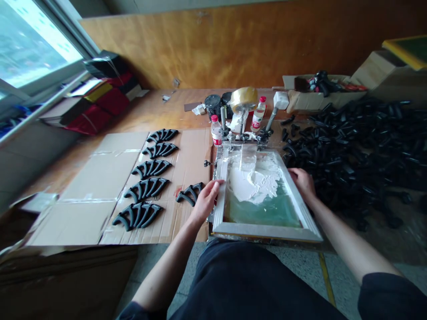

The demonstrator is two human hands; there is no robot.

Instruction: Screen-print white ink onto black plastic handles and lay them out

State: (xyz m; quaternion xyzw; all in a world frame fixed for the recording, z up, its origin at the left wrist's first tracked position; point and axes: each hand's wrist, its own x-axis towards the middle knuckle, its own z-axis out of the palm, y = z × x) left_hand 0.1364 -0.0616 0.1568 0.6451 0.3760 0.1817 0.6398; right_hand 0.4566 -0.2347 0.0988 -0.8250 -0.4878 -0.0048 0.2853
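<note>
A metal-framed screen [267,231] lies in front of me, with white paste [250,186] spread over the upper part of its green mesh. At the frame's left side is my left hand [207,198], its fingers closed around the edge. My right hand [303,182] is at the right edge, fingertips partly hidden by the frame. Clamps [245,138] hold the screen's far end. Just left of my left hand, a few black curved parts [190,194] rest on cardboard [133,146].
Rows of black curved parts [147,189] stand on the left cardboard. A big pile of black parts [360,146] covers the right side. Behind the clamps are two bottles [258,114], black cans [212,105] and a tape roll [244,98]. An open box [308,101] sits at back right.
</note>
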